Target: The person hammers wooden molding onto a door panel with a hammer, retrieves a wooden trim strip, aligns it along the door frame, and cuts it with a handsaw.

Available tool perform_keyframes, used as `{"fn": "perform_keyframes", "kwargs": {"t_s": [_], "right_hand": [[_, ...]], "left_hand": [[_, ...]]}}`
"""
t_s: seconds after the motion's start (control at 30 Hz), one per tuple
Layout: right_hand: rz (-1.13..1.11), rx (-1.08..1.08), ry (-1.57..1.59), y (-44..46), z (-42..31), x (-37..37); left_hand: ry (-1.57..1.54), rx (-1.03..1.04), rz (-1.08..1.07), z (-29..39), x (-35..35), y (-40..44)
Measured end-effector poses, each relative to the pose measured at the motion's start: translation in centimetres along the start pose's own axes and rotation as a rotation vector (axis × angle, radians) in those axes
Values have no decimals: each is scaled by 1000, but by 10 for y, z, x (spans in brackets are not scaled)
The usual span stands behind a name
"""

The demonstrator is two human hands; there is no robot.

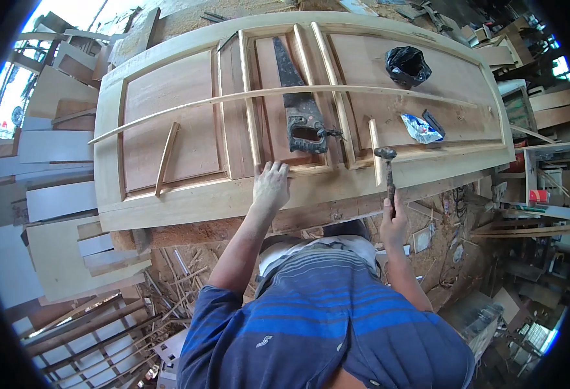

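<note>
A panelled wooden door [168,211] lies flat in front of me. My left hand [272,186] is at its near edge, with bent fingers gripping the lower end of a wooden moulding strip [251,107] by the middle panel. Whether a nail is between those fingers, I cannot make out. My right hand [394,217] is closed round the handle of a hammer [389,174], its head raised near a short wood strip [375,146]. On the middle panel rests a handsaw [294,91], its dark handle toward me.
A long thin batten [200,102] crosses the door and the saw. To the right lie a black plastic bag [408,66] and a blue-and-white packet [421,128]. A loose strip [167,159] leans on the left panel. Stacked boards [58,198] stand left; offcuts and shavings litter the floor.
</note>
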State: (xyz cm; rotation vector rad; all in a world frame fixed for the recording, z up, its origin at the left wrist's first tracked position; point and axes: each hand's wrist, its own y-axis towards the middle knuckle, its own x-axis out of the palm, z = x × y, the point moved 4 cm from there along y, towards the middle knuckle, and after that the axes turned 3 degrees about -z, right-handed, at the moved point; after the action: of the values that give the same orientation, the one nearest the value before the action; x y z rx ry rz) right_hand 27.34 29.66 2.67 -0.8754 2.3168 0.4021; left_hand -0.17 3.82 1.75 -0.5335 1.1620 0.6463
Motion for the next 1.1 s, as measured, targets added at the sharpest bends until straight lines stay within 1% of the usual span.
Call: {"fn": "perform_keyframes", "kwargs": {"t_s": [0.03, 0.13, 0.23, 0.27, 0.33, 0.37, 0.43, 0.47, 0.5, 0.6, 0.63, 0.73, 0.83, 0.97, 1.03, 1.1], "right_hand": [[-8, 7, 1, 7, 4, -4], [1, -94, -23, 32, 9, -16], [-12, -144, -31, 49, 26, -24], [-31, -145, -30, 53, 32, -24], [-64, -144, -35, 61, 37, -32], [-130, -67, 2, 67, 50, -40], [-261, 80, 54, 73, 44, -52], [-263, 61, 66, 77, 49, -55], [-263, 40, 78, 81, 55, -57], [-297, -15, 40, 102, 82, -63], [-315, -33, 15, 109, 92, -65], [-230, -277, -9, 133, 102, -74], [-213, -433, -49, 156, 98, -84], [-256, -387, -64, 172, 102, -76], [-264, -376, -39, 177, 97, -73], [-311, -318, -71, 180, 90, -74]], "left_hand": [[-31, -6, 6, 3, 4, 2], [-112, -11, 43, 10, 20, 16], [-142, -8, 89, 7, 20, 12], [-129, -29, 40, 7, 20, 14], [-110, -67, -60, 11, 16, 19], [-175, -15, -30, 19, 23, 22], [-164, 11, -10, 41, 28, 29], [-159, 24, 2, 52, 31, 34], [-113, -7, 44, 59, 32, 38], [-166, -28, 52, 64, 31, 42], [-149, -69, 59, 66, 32, 41], [-208, -103, 52, 75, 32, 46], [-201, -172, 73, 78, 36, 53], [-231, -335, 34, 92, 34, 60], [-178, -383, 46, 91, 46, 64], [-185, -448, 51, 90, 50, 64]]}}
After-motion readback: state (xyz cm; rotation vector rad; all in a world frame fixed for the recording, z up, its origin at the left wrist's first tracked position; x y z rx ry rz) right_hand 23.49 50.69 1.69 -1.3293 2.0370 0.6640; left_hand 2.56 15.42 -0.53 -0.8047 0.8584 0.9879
